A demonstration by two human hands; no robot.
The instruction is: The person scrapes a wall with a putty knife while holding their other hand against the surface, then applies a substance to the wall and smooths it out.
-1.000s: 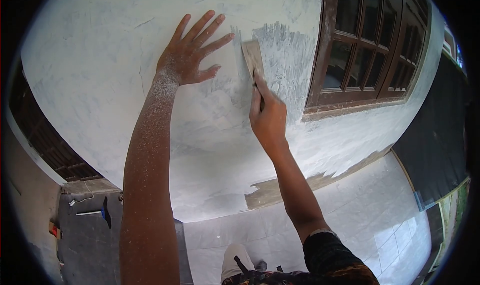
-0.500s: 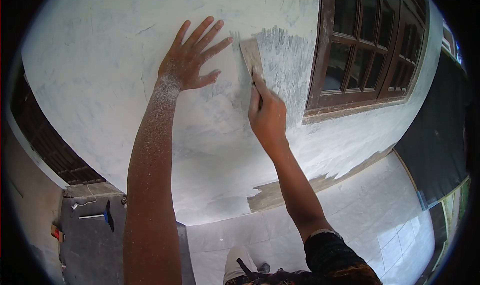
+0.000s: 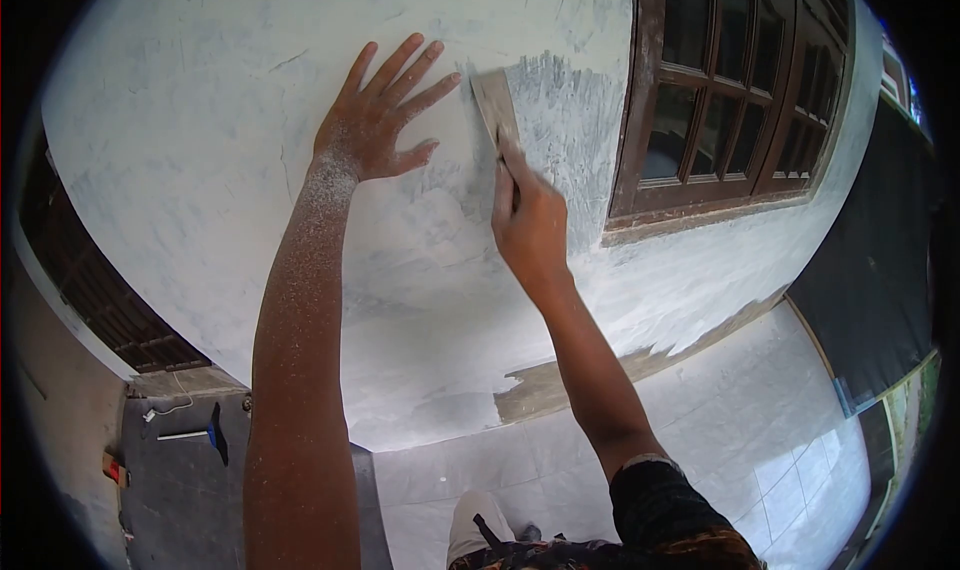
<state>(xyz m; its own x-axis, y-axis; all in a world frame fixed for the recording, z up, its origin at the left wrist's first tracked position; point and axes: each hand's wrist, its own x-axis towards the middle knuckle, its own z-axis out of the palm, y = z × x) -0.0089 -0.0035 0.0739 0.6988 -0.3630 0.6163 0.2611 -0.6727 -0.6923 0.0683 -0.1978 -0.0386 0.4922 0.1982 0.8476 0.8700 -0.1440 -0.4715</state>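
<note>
My left hand [image 3: 378,120] lies spread on the white wall [image 3: 220,180], fingers apart and holding nothing; white dust coats its wrist and forearm. To its right, my right hand [image 3: 530,225] is closed round the handle of a putty knife [image 3: 494,102]. The broad blade points up and rests against the wall, close to my left fingertips. Right of the blade is a grey, streaky patch [image 3: 565,110] with a ragged upper edge. Smoother whitish coating surrounds it. My fingers hide most of the knife's handle.
A brown wooden window frame [image 3: 625,185] with glass panes borders the patch on the right. Pale tiles [image 3: 560,470] cover the floor below. At lower left, a blue-and-black tool with a white handle [image 3: 212,434] and a white cable [image 3: 182,395] lie on dark flooring.
The putty knife and my right hand have shifted slightly left, bringing the blade nearer my left fingertips. My left hand stays spread in the same place on the wall.
</note>
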